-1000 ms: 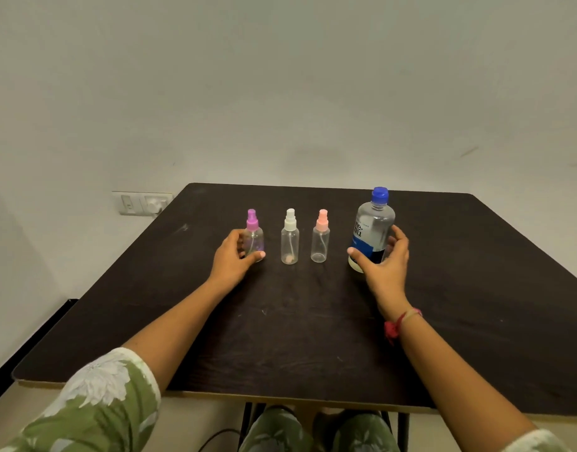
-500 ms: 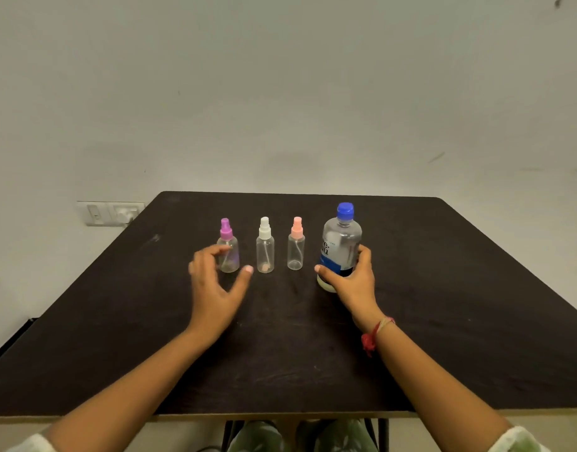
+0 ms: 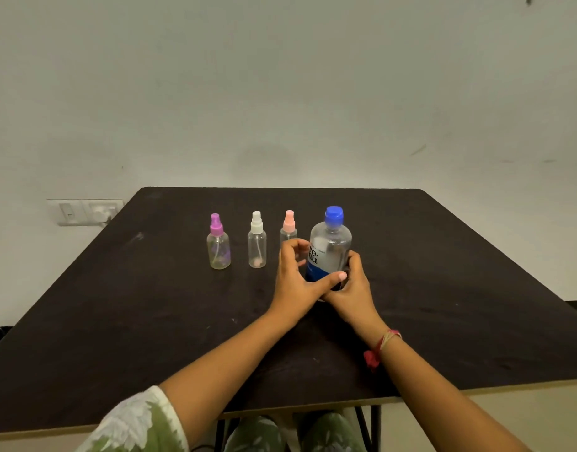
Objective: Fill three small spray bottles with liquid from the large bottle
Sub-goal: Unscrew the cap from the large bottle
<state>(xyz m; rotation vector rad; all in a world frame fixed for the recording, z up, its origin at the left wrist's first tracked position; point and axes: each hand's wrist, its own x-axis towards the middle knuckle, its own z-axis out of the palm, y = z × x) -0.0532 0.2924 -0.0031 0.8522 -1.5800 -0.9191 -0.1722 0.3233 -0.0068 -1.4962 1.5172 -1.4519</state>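
We moved our left hand (image 3: 293, 282) off the purple-capped spray bottle (image 3: 218, 246), curling its fingers (image 3: 292, 247) round the large bottle (image 3: 329, 249) our right hand (image 3: 352, 288) already gripped, upright on the bench (image 3: 443, 288), blue cap (image 3: 334, 215) on, so uncapping looked next.

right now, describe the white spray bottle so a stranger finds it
On the dark table, a row of spray bottles stands left of the large bottle. The white-capped bottle is the middle one, between the purple cap and the pink cap.
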